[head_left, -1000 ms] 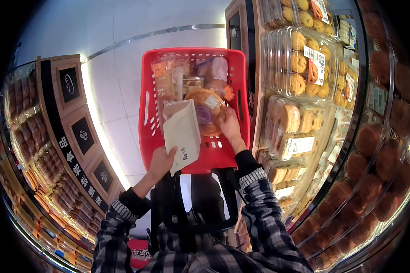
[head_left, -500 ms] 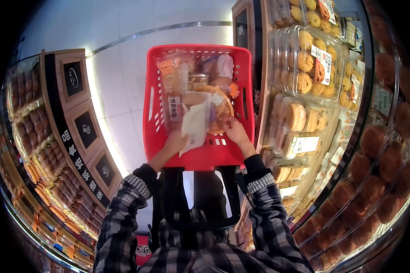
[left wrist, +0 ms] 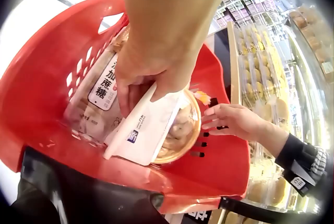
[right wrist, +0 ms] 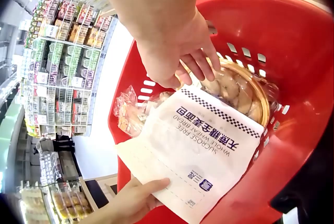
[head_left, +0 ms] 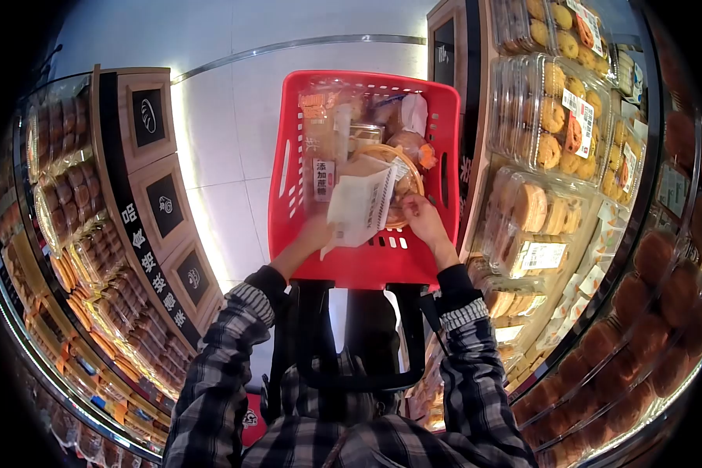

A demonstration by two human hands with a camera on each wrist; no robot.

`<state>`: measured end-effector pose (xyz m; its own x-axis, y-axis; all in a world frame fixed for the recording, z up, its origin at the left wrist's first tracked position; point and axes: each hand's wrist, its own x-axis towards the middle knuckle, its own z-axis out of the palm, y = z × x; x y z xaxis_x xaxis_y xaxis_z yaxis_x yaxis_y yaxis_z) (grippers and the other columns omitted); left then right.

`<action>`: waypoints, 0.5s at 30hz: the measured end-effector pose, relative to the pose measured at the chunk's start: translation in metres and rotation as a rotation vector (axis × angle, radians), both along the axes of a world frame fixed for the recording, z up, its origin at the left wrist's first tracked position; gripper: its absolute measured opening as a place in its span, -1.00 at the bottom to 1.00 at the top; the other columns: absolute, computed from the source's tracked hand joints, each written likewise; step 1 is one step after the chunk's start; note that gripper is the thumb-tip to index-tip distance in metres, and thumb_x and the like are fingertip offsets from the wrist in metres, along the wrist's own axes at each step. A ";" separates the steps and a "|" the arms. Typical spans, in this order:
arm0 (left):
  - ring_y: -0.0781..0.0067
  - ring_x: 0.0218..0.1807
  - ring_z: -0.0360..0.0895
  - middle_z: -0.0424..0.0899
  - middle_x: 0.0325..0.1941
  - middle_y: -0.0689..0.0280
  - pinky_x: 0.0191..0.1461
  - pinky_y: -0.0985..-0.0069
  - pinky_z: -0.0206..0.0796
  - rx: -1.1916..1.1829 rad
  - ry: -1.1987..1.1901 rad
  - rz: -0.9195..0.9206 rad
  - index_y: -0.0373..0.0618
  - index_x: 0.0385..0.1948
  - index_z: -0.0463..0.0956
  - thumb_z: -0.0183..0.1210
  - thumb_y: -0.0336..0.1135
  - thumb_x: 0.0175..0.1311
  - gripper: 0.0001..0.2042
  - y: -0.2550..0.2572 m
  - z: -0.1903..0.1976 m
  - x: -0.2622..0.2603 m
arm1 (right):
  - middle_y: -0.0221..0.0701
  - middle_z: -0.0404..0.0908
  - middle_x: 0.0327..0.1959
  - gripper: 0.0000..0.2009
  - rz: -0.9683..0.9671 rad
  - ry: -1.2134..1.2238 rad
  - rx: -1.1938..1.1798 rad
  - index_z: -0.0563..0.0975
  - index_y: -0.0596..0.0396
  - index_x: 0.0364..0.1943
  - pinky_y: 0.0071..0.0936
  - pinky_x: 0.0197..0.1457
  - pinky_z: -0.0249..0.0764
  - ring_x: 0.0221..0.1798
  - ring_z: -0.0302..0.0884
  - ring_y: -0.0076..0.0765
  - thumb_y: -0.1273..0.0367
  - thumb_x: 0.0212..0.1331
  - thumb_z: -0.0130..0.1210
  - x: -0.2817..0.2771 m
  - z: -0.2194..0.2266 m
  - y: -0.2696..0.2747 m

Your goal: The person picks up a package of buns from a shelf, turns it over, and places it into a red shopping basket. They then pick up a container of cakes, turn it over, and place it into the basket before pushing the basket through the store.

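A white bag of whole wheat bread [right wrist: 193,140] with a checkered band is pinched at its near end by my left hand [head_left: 313,234], thumb on top in the right wrist view. It slants over the red shopping basket [left wrist: 31,93] and covers part of a round tub [right wrist: 255,91] with a tan rim and pale rolls inside. My right hand [right wrist: 175,52] hovers at the tub's near right edge, its fingers loosely bent around nothing. Left of the bread bag lies a clear package [left wrist: 91,112] with a white label.
More packaged food fills the far part of the basket, including an orange-tied bag [head_left: 408,147]. A shelf of boxed cookies [head_left: 554,109] stands close on the right. Another bread display [head_left: 62,187] lines the left, past a strip of pale floor [head_left: 210,156].
My left hand has swung the bread bag inward over the round tub and turned it, so its printed side tilts right. My right hand has stayed beside the tub. The basket now sits farther right in view.
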<state>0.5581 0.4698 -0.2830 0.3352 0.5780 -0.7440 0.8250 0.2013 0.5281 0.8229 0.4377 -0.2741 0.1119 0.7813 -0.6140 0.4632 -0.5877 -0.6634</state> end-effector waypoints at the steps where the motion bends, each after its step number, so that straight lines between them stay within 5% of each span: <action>1: -0.11 -0.35 0.52 0.52 -0.48 -0.17 -0.31 0.17 0.34 -0.066 -0.015 0.066 -0.44 -0.41 0.47 0.03 -0.12 0.11 -0.60 0.008 0.014 0.004 | -0.18 0.56 -0.29 -0.78 0.009 0.004 -0.018 0.47 0.19 -0.22 -0.41 -0.14 0.42 -0.24 0.53 -0.21 0.42 0.04 -0.01 0.001 -0.001 -0.001; 3: -0.12 -0.36 0.51 0.51 -0.49 -0.18 -0.32 0.16 0.33 -0.202 -0.052 0.190 -0.46 -0.44 0.47 0.03 -0.10 0.10 -0.57 0.024 0.039 0.005 | -0.14 0.55 -0.24 -0.77 0.021 0.002 -0.056 0.47 0.15 -0.20 -0.33 -0.08 0.42 -0.14 0.52 -0.11 0.41 0.03 0.01 0.003 -0.005 -0.004; 7: -0.12 -0.35 0.51 0.53 -0.44 -0.13 -0.28 0.21 0.35 -0.110 -0.102 0.070 -0.36 -0.31 0.46 0.04 -0.08 0.11 -0.59 0.018 0.016 -0.010 | -0.14 0.54 -0.24 -0.78 -0.007 0.018 -0.080 0.45 0.14 -0.20 -0.35 -0.11 0.42 -0.18 0.53 -0.09 0.40 0.04 0.01 0.001 0.000 -0.003; 12: 0.14 -0.09 0.48 0.51 -0.15 0.04 -0.03 0.40 0.30 0.224 -0.131 0.327 -0.19 0.03 0.24 0.17 -0.10 0.05 -0.46 0.058 0.035 0.007 | -0.14 0.54 -0.25 -0.78 -0.002 0.040 -0.043 0.44 0.14 -0.21 -0.36 -0.13 0.43 -0.19 0.53 -0.09 0.38 0.05 0.01 0.002 0.000 -0.004; 15: 0.19 0.07 0.37 0.43 -0.02 0.08 0.09 0.41 0.21 0.437 -0.113 0.415 -0.21 0.02 0.25 0.20 -0.11 0.03 -0.45 0.098 0.027 0.011 | -0.14 0.54 -0.27 -0.78 -0.003 0.028 -0.010 0.44 0.15 -0.22 -0.34 -0.16 0.42 -0.21 0.52 -0.09 0.36 0.06 0.01 0.001 0.007 0.000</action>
